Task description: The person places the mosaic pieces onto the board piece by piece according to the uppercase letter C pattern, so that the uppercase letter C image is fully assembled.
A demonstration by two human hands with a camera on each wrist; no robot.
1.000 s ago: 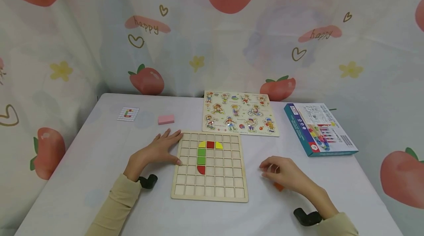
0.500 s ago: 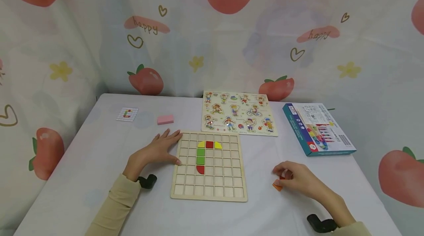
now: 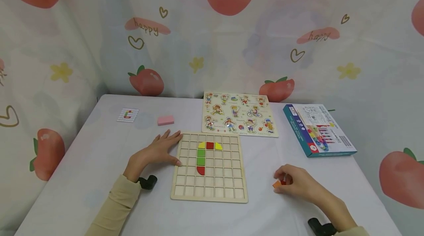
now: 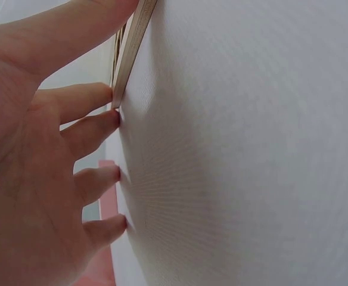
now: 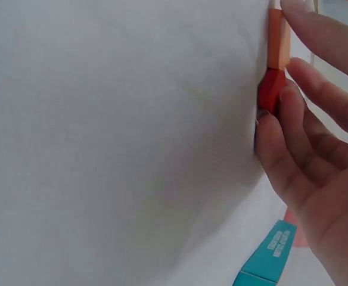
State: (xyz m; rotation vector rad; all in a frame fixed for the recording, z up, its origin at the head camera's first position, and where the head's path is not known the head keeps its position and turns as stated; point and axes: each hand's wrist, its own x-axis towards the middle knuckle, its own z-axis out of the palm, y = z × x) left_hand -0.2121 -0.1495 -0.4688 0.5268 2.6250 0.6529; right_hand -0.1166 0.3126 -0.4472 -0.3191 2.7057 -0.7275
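A wooden grid board lies in the middle of the white table, with yellow, red and green flat pieces set in its cells, such as a green square. Spread along the board's left side, my left hand touches its edge with thumb and fingertips; the wooden edge shows beside them in the left wrist view. To the right of the board, my right hand pinches an orange piece and a red piece, thumb and curled fingers around them, low at the tabletop. The fingers partly hide the red piece.
Behind the board lies a picture puzzle of children. A teal and white box stands at the back right. A pink block and a small card with a coloured design lie at the back left.
My right hand has moved right and toward me, onto the orange and red pieces, and its fingers have closed around them. The left hand and the board have stayed in place.
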